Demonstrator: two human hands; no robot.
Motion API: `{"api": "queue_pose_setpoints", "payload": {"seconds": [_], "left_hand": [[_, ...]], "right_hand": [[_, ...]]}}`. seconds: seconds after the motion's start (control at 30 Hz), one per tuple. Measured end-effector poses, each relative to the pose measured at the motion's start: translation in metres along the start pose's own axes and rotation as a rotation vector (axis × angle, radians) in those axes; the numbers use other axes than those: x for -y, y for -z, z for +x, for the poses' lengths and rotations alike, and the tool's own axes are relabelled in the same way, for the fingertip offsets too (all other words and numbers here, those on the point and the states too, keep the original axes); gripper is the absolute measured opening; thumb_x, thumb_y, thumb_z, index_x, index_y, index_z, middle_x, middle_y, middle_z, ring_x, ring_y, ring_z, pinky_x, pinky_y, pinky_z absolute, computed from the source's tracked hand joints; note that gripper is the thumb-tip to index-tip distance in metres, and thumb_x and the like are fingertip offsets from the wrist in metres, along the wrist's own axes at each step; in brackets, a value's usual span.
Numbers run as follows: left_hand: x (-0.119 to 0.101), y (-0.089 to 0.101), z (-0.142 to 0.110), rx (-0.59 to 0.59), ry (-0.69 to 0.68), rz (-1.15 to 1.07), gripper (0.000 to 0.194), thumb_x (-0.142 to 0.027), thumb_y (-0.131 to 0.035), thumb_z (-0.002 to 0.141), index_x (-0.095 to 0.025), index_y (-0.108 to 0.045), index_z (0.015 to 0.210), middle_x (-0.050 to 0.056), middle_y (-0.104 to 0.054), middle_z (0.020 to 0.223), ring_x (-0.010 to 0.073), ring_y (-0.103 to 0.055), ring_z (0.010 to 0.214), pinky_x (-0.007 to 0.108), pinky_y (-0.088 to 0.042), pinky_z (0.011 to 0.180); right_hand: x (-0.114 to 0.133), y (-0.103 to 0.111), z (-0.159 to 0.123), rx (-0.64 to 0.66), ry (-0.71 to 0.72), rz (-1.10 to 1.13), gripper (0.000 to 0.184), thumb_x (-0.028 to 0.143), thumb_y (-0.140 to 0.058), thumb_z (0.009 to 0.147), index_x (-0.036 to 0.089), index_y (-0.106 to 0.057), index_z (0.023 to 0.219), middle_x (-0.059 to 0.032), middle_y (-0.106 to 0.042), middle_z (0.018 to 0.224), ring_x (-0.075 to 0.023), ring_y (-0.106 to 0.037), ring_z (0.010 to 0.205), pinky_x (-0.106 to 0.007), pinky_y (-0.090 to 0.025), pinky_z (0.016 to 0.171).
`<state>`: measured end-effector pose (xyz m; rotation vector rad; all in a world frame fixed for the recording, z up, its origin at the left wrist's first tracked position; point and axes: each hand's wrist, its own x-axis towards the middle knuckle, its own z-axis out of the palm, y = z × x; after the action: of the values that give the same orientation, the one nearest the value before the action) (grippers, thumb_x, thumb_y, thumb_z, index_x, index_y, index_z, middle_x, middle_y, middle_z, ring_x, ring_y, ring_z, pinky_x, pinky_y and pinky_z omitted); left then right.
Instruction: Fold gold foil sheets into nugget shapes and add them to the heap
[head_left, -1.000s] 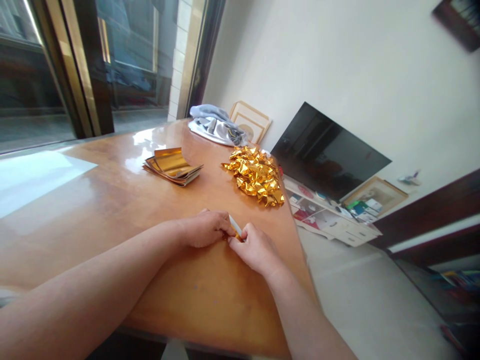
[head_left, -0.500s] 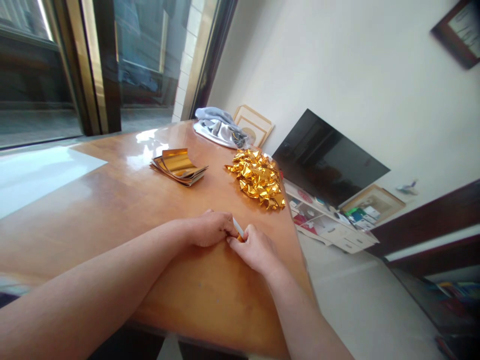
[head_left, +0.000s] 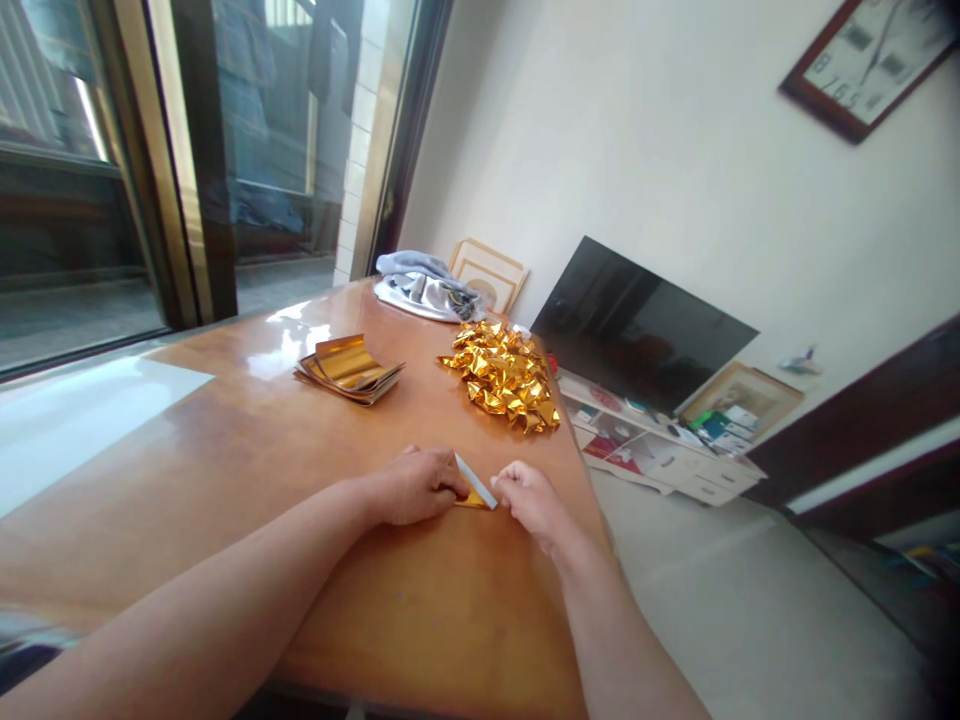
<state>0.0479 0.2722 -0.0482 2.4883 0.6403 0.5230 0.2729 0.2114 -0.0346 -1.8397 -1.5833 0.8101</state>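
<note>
Both my hands rest on a wooden table [head_left: 225, 470] near its right edge. My left hand [head_left: 416, 485] is curled, its fingertips pressing a small piece of gold foil paper [head_left: 474, 490] with a white underside. My right hand [head_left: 529, 497] pinches the paper's right end. Farther back lie a pile of folded gold foil pieces [head_left: 502, 373] and a stack of flat gold foil sheets [head_left: 349, 367].
A grey and white cloth bundle [head_left: 424, 284] lies at the table's far end. Beyond the right edge, on the floor, a dark screen [head_left: 637, 325], picture frames and a white shelf unit [head_left: 660, 450] lean on the wall. Glass doors stand to the left.
My hands have drawn slightly apart, so more of the gold paper shows between them. The camera has tilted up, bringing a wall clock into view.
</note>
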Motion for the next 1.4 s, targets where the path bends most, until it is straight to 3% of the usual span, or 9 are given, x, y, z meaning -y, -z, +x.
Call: {"api": "queue_pose_setpoints", "payload": {"seconds": [0.1,0.5,0.67,0.8,0.97,1.1,1.2,1.3,1.4], "left_hand": [[-0.001,-0.001,-0.001,-0.021,0.008,0.01,0.027,-0.019,-0.057,0.087,-0.032,-0.078,0.095,-0.001,-0.071,0.1,0.0196,-0.063,0.097,0.028,-0.038,0.082],[0.001,-0.006,-0.001,-0.075,0.002,-0.016,0.025,-0.011,-0.056,0.082,-0.026,-0.075,0.089,0.001,-0.066,0.095,0.0175,-0.063,0.088,0.026,-0.043,0.078],[0.009,-0.01,-0.002,-0.286,0.127,-0.089,0.046,-0.015,-0.068,0.071,-0.023,-0.063,0.116,0.006,-0.061,0.108,0.0236,-0.059,0.1,0.035,-0.049,0.088],[0.017,-0.017,-0.002,-0.37,0.214,-0.312,0.089,-0.022,-0.078,0.069,-0.026,-0.039,0.149,0.012,-0.053,0.133,0.0283,-0.055,0.117,0.046,-0.044,0.104],[0.011,-0.016,0.005,-0.309,0.224,-0.945,0.099,-0.03,-0.077,0.079,-0.025,-0.018,0.158,0.013,-0.062,0.121,0.0253,-0.065,0.104,0.039,-0.051,0.089],[0.001,-0.004,0.005,-0.249,0.306,-1.059,0.072,-0.033,-0.076,0.082,-0.021,-0.044,0.146,0.01,-0.069,0.107,0.0211,-0.066,0.093,0.029,-0.049,0.076],[-0.003,0.002,0.002,-0.194,0.331,-1.079,0.04,-0.038,-0.076,0.082,-0.018,-0.066,0.115,0.005,-0.07,0.091,0.0139,-0.061,0.072,0.023,-0.043,0.064],[-0.004,0.005,0.001,-0.231,0.376,-1.069,0.03,-0.043,-0.078,0.079,-0.016,-0.067,0.088,0.002,-0.068,0.075,0.0114,-0.057,0.062,0.022,-0.039,0.059],[-0.005,0.008,0.001,-0.31,0.398,-1.042,0.031,-0.043,-0.079,0.078,-0.016,-0.065,0.083,0.001,-0.068,0.073,0.0106,-0.055,0.06,0.021,-0.037,0.057]], "right_hand": [[-0.006,-0.003,0.006,-0.107,0.018,-0.018,0.016,0.035,-0.058,0.081,0.021,-0.056,0.073,0.0023,-0.06,0.07,-0.0143,-0.052,0.066,-0.024,-0.036,0.059],[-0.01,-0.023,0.008,-0.088,0.17,-0.334,0.005,0.021,-0.063,0.077,0.022,-0.062,0.073,0.0023,-0.063,0.074,-0.0126,-0.051,0.065,-0.024,-0.027,0.056],[-0.008,-0.024,0.006,-0.127,0.262,-0.226,0.008,0.016,-0.059,0.078,0.021,-0.056,0.072,0.003,-0.059,0.073,-0.0128,-0.05,0.067,-0.023,-0.031,0.059],[-0.003,-0.022,0.004,-0.112,0.228,-0.027,0.007,0.021,-0.056,0.081,0.022,-0.053,0.075,0.0054,-0.053,0.065,-0.0126,-0.047,0.06,-0.023,-0.032,0.056],[0.0,-0.019,0.003,-0.113,0.207,0.212,0.009,0.028,-0.056,0.084,0.023,-0.052,0.078,0.0055,-0.053,0.065,-0.0134,-0.047,0.059,-0.024,-0.035,0.056],[0.004,-0.017,0.0,-0.041,0.153,0.405,0.012,0.033,-0.056,0.087,0.023,-0.051,0.084,0.0045,-0.059,0.065,-0.0145,-0.053,0.059,-0.025,-0.038,0.056],[0.009,-0.015,-0.002,-0.015,0.144,0.496,0.017,0.038,-0.058,0.088,0.023,-0.051,0.087,0.0033,-0.061,0.066,-0.015,-0.056,0.059,-0.025,-0.04,0.056],[0.009,-0.014,0.0,-0.063,0.18,0.524,0.025,0.046,-0.06,0.089,0.022,-0.054,0.089,0.0006,-0.064,0.072,-0.0168,-0.058,0.064,-0.026,-0.043,0.057],[0.006,-0.013,0.003,-0.184,0.24,0.438,0.031,0.053,-0.059,0.089,0.022,-0.057,0.088,-0.0019,-0.065,0.075,-0.019,-0.059,0.068,-0.028,-0.044,0.06]]}}
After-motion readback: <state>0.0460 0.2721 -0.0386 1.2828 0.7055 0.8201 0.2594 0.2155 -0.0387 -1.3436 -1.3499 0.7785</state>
